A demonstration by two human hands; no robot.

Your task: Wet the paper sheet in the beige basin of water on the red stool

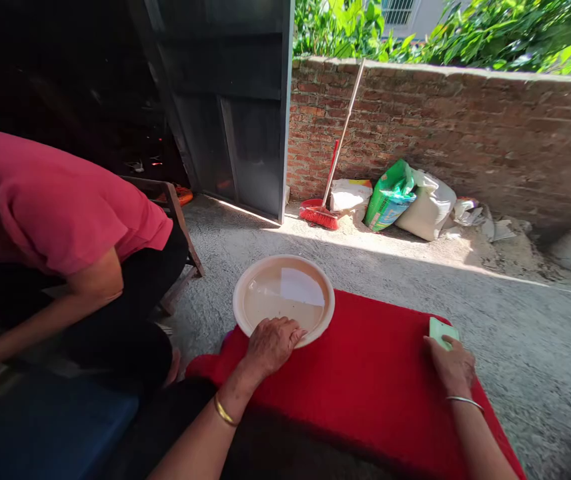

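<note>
Head view: rests the left hand [274,343] on the near rim of a pale basin [238,303] of water, with fingers curled together; cannot tell whether pinching. With the right hand [453,367], grips a pale green slab [441,329] between thumb and fingers at a red cloth's [360,373] far right corner, well right of the basin.

A: Where does the camera sit?
B: On the person's head, behind the near edge of the red tabletop [365,380], facing forward and down.
A: How near?
B: Close: the left hand [273,343] and right hand [454,367] show low in view; past the far edge, it takes in a brick wall [440,133].
</note>
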